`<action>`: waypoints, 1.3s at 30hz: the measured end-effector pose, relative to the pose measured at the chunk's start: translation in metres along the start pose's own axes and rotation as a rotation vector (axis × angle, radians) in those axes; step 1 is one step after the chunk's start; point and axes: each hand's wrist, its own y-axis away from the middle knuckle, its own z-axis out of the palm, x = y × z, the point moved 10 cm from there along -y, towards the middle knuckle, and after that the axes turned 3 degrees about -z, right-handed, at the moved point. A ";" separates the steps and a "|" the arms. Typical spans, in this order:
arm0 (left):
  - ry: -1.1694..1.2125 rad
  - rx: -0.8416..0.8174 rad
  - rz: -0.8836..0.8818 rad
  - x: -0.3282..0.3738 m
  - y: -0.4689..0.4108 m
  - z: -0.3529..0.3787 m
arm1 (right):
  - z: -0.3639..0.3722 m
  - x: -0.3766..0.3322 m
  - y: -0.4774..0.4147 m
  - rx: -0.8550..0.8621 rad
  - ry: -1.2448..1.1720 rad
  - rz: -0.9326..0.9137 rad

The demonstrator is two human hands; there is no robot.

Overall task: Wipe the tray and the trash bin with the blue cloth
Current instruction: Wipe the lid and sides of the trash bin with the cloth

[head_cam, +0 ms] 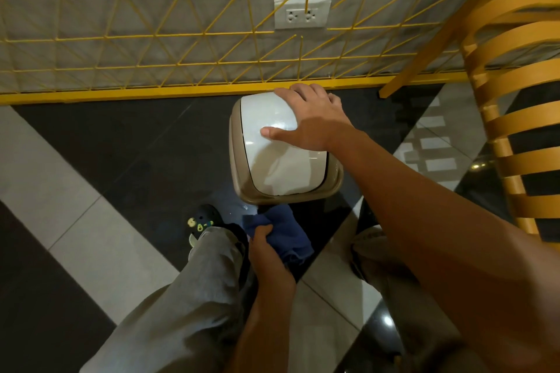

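Note:
A small trash bin (272,157) with a white swing lid and a beige rim stands on the floor, close to the yellow fence. My right hand (312,118) lies spread over the lid's far right corner, thumb on the lid, fingers curled over its back edge. Just below the bin's near side, my left hand (265,244) grips a bunched blue cloth (288,233) against the bin's lower front. No tray is in view.
A yellow wire fence (181,39) on a yellow base rail runs along the grey wall behind the bin, with a double socket (302,13). A slatted wooden chair (515,100) stands at the right. My legs and dark clog (203,222) are on the black-and-white tile floor.

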 end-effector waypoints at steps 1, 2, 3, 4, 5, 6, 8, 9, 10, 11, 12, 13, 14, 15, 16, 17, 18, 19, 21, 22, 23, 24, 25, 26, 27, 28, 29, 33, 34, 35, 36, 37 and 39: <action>-0.021 -0.006 0.047 0.004 -0.001 0.002 | 0.001 0.001 0.000 0.005 -0.003 -0.002; -0.047 -0.022 0.104 0.008 -0.002 0.005 | 0.001 0.002 -0.001 0.012 -0.010 -0.004; -0.067 -0.035 0.161 0.013 0.000 0.009 | 0.002 0.003 -0.001 0.017 -0.021 -0.004; -0.089 -0.046 0.203 0.016 0.003 0.014 | 0.003 0.004 -0.001 0.016 -0.032 -0.001; -0.122 -0.035 0.254 0.021 0.008 0.018 | 0.005 0.004 -0.001 0.009 -0.042 0.005; -0.172 -0.007 0.324 0.028 0.014 0.020 | 0.007 0.005 -0.002 0.000 -0.054 0.013; -0.262 0.056 0.479 0.041 0.024 0.022 | 0.008 0.006 -0.002 -0.003 -0.080 0.023; -0.298 0.088 0.545 0.047 0.028 0.022 | 0.008 0.006 -0.001 0.002 -0.092 0.023; -0.332 0.124 0.607 0.052 0.031 0.023 | 0.007 0.006 -0.001 0.006 -0.101 0.021; -0.367 0.159 0.646 0.055 0.031 0.025 | 0.007 0.006 -0.001 0.007 -0.107 0.020; -0.405 0.174 0.667 0.056 0.032 0.028 | 0.007 0.006 -0.001 0.007 -0.112 0.020; -0.440 0.162 0.691 0.057 0.033 0.036 | 0.007 0.006 -0.001 0.010 -0.115 0.020; -0.479 0.137 0.718 0.055 0.034 0.044 | 0.007 0.007 -0.001 0.014 -0.117 0.018; -0.517 0.108 0.741 0.053 0.036 0.051 | 0.007 0.007 -0.001 0.018 -0.118 0.014; -0.552 0.085 0.760 0.050 0.039 0.057 | 0.007 0.006 -0.001 0.017 -0.118 0.009; -0.592 0.073 0.775 0.048 0.042 0.062 | 0.008 0.006 -0.001 0.014 -0.118 0.006; -0.627 0.061 0.786 0.045 0.045 0.066 | 0.009 0.006 -0.001 0.011 -0.120 0.006; -0.649 0.047 0.809 0.045 0.047 0.069 | 0.009 0.006 -0.001 0.010 -0.122 0.007; -0.649 0.056 0.816 0.051 0.047 0.066 | 0.009 0.006 -0.001 0.012 -0.126 0.006; -0.618 0.091 0.787 0.056 0.043 0.058 | 0.008 0.006 0.000 0.012 -0.126 0.005; -0.577 0.146 0.750 0.061 0.037 0.048 | 0.008 0.006 0.000 0.010 -0.125 0.005; -0.543 0.218 0.738 0.067 0.031 0.037 | 0.009 0.006 0.000 0.009 -0.123 0.007; -0.526 0.275 0.750 0.073 0.031 0.029 | 0.009 0.007 0.000 0.009 -0.120 0.010; -0.521 0.298 0.759 0.076 0.032 0.028 | 0.009 0.007 0.001 0.011 -0.119 0.011; -0.535 0.285 0.755 0.077 0.034 0.033 | 0.009 0.007 0.001 0.015 -0.121 0.011; -0.574 0.286 0.808 0.080 0.040 0.041 | 0.009 0.006 0.001 0.020 -0.126 0.011; -0.608 0.245 0.857 0.082 0.045 0.051 | 0.008 0.006 0.001 0.025 -0.129 0.010; -0.929 -0.062 0.832 0.057 0.044 0.091 | 0.010 0.005 0.002 0.030 -0.130 -0.003; -0.920 -0.073 0.827 0.057 0.042 0.086 | 0.009 0.005 0.002 0.037 -0.130 -0.006; -0.896 -0.057 0.821 0.061 0.041 0.078 | 0.009 0.005 0.002 0.046 -0.129 -0.007; -0.865 -0.012 0.815 0.067 0.037 0.068 | 0.009 0.005 0.002 0.053 -0.129 -0.005; -0.834 0.043 0.802 0.075 0.038 0.057 | 0.009 0.005 0.003 0.057 -0.130 0.000; -0.752 0.164 0.787 0.086 0.033 0.038 | 0.010 0.005 0.003 0.062 -0.125 0.007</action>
